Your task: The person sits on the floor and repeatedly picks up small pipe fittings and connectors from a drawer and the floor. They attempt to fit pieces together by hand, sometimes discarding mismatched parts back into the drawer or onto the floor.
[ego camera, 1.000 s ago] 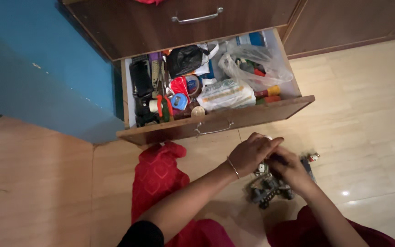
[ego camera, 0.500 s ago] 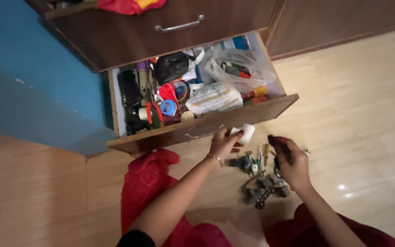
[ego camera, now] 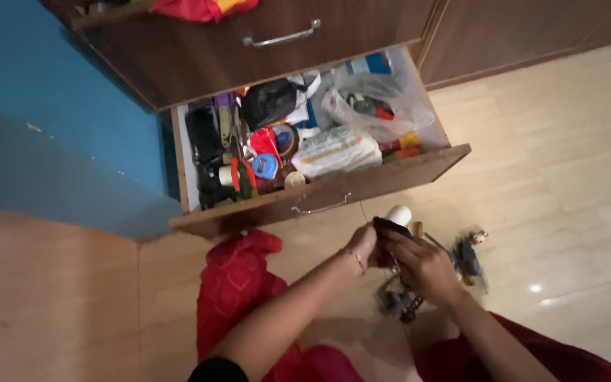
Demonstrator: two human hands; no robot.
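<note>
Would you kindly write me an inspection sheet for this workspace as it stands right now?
Surface: pale tiled floor, glossy with light spots.
Job's things: small white object with a dark piece, held between both hands in front of the open drawer.
Clutter: drawer crammed with a clear plastic bag, tape rolls, black pouch and tools; dark small items lie on the floor by the hands.
Grips: left hand and right hand both closed on the white object.
Cables: nothing seen.
Surroundings: blue wall, brown cabinet, red cloth on the floor.
</note>
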